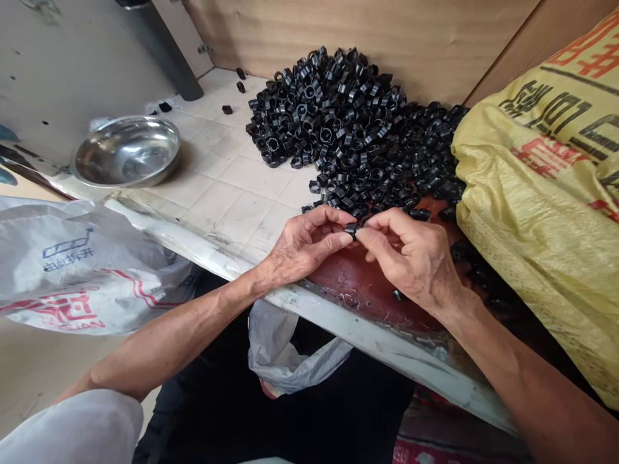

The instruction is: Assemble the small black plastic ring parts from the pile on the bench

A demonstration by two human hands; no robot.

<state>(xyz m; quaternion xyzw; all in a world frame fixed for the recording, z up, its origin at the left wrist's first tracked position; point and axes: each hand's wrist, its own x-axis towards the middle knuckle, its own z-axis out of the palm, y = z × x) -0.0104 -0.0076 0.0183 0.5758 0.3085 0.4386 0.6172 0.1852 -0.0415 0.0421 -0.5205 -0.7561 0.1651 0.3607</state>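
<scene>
Both my hands meet over the near edge of the table. My left hand (304, 248) and my right hand (411, 254) pinch one small black plastic ring (351, 229) between their fingertips. Just behind them lies a big heap of the same black rings (353, 122), spread across the tiled tabletop (232, 180). A few loose rings lie apart at the back left. Under my hands the table surface is dark red (358, 283).
A shallow steel bowl (126, 150) stands at the table's left. A yellow woven sack (546, 193) fills the right side. A white printed sack (72, 264) lies at the left, a white plastic bag (285, 354) hangs below the table edge. Cardboard (338, 32) walls the back.
</scene>
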